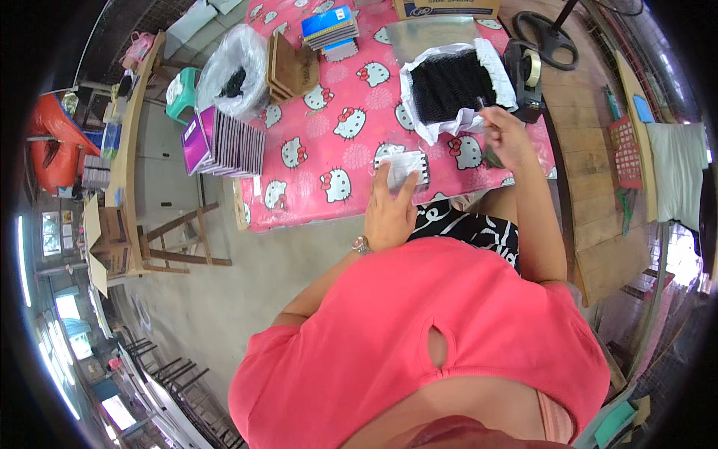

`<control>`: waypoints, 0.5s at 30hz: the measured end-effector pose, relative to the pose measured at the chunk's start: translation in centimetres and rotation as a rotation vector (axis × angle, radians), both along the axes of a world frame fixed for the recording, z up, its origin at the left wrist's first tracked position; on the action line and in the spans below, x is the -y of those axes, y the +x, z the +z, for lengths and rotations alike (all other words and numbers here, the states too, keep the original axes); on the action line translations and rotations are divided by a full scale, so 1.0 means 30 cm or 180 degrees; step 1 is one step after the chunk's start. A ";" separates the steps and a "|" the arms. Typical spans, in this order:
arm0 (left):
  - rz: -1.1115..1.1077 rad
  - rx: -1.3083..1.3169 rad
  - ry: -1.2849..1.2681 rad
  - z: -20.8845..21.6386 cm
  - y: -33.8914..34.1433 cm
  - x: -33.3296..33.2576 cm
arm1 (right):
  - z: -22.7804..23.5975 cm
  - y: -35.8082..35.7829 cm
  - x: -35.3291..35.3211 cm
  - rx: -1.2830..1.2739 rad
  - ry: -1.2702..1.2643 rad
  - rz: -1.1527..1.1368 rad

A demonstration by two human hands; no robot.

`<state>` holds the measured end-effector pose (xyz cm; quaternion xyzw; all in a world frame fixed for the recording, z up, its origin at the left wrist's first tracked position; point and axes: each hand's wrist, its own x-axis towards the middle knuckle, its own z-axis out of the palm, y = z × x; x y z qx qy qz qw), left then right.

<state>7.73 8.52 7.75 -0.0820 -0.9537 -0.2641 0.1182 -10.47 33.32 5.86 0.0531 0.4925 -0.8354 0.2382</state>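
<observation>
My left hand (392, 213) is at the table's near edge, its fingers lying over a small white notepad (404, 170) and holding it down. Short black binding teeth show along the pad's right edge. Raised at the right is my right hand (507, 138), its thumb and fingers pinched together by the near right corner of an open, white-lined box (496, 75). Rows of black, comb-like strips (449, 84) fill that box. Whatever the right fingertips hold is too small to make out.
A black tape dispenser (529, 82) stands right of the box. On the pink patterned table (299, 206) are stacked purple notebooks (224, 146), brown boards (293, 69), a clear plastic bag (243, 63) and blue notebooks (329, 26). A wooden bench (609, 194) lies right.
</observation>
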 end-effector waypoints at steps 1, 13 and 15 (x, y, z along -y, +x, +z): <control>0.0017 0.0039 0.0003 -0.010 0.005 0.000 | 0.087 0.042 0.076 -0.0471 0.0230 0.0564; 0.0053 -0.0158 -0.0382 0.019 -0.011 -0.016 | 0.199 0.121 0.399 -0.3520 0.4082 0.2153; 0.0079 -0.0035 -0.0429 0.043 -0.017 -0.008 | 0.201 0.117 0.393 -0.3532 0.4432 0.2039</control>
